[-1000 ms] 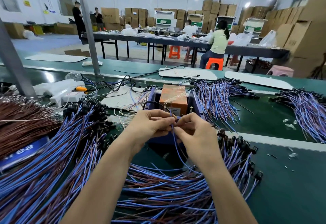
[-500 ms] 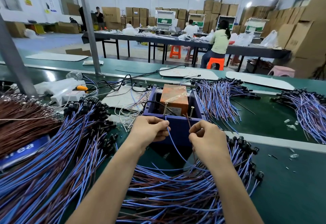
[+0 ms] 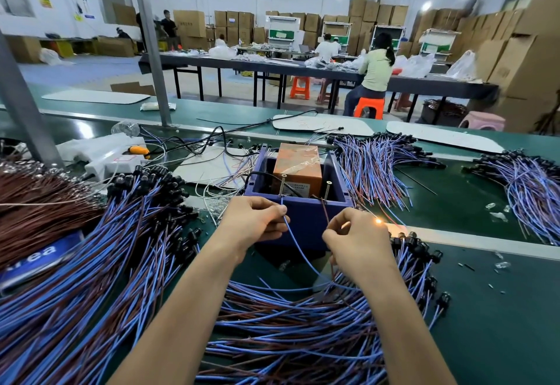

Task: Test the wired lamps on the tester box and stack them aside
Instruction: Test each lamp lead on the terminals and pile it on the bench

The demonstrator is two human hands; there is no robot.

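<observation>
The tester box (image 3: 306, 218) is a dark blue open tray holding an orange block (image 3: 298, 169), with two upright screws (image 3: 283, 184) at its near rim. My left hand (image 3: 254, 222) pinches the blue wire (image 3: 298, 251) and holds its end up at the left screw. My right hand (image 3: 357, 240) pinches the brown wire (image 3: 325, 212), whose end reaches the right screw. A small lamp (image 3: 378, 221) glows orange at my right hand's knuckles. Under my forearms lies a heap of blue and brown wired lamps (image 3: 288, 324).
A large stack of wired lamps (image 3: 91, 263) fills the left, with brown wires (image 3: 36, 203) behind it. More bundles lie at the right (image 3: 372, 166) and far right (image 3: 530, 191). A white power strip (image 3: 112, 163) and a metal post (image 3: 148, 42) stand at the back left. People sit at a far table.
My hands moved apart from a joint grip in front of the box, each carrying one wire end up to a screw. The lamp now glows beside my right hand.
</observation>
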